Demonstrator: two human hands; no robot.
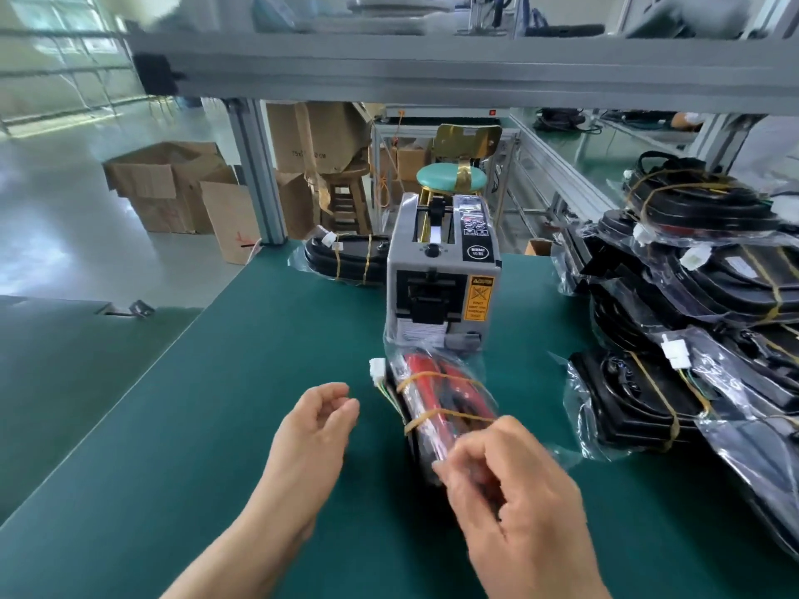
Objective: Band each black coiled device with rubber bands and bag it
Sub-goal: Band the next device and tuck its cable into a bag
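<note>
Right hand (514, 490) is pinching the near end of the bagged device (441, 399), just before the tape dispenser (443, 274) on the green mat (216, 404). Blurred fingers are hiding that end. Left hand (320, 430) is hovering beside it, loosely curled, holding nothing.

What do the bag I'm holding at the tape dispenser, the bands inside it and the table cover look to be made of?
Clear bag: thin transparent plastic film, glossy, with crinkles and glare.
Rubber bands: tan, matte, most likely rubber, stretched thin and taut inside it.
Table mat: dark green, smooth, matte; probably rubber or vinyl, the view cannot settle which.
</note>
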